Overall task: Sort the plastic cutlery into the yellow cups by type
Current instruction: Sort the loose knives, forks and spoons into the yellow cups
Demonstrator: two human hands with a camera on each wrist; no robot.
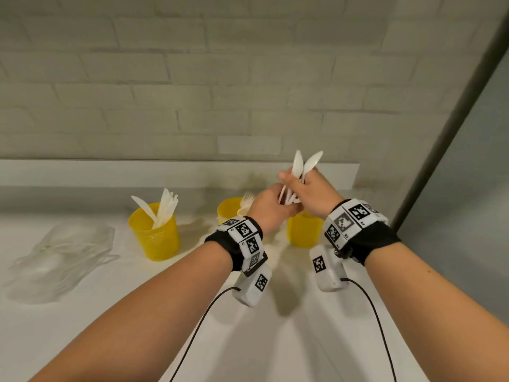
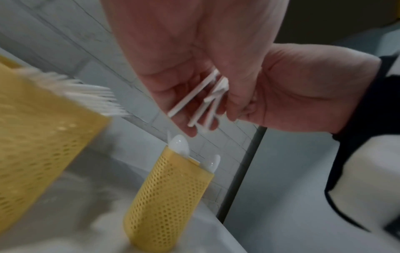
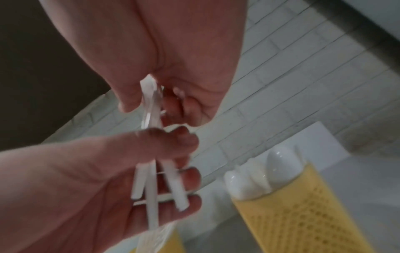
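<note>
Spoons (image 1: pixel 304 166) clamped bowls-up in right hand (image 1: pixel 308 193) above right yellow cup (image 1: pixel 303 230); left hand (image 1: pixel 268 206) grip apparently curled round their handles (image 3: pixel 151 181).

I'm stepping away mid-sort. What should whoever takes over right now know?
Right hand: grips a bunch of white spoons, bowls up.
Left hand: holds the handle ends of that bunch.
Left cup: knives. Middle cup: forks. Right cup: spoons already in, seen from the wrist views.
Left to do: drop the held spoons into the right cup. An empty-looking clear bag lies at far left.
</note>
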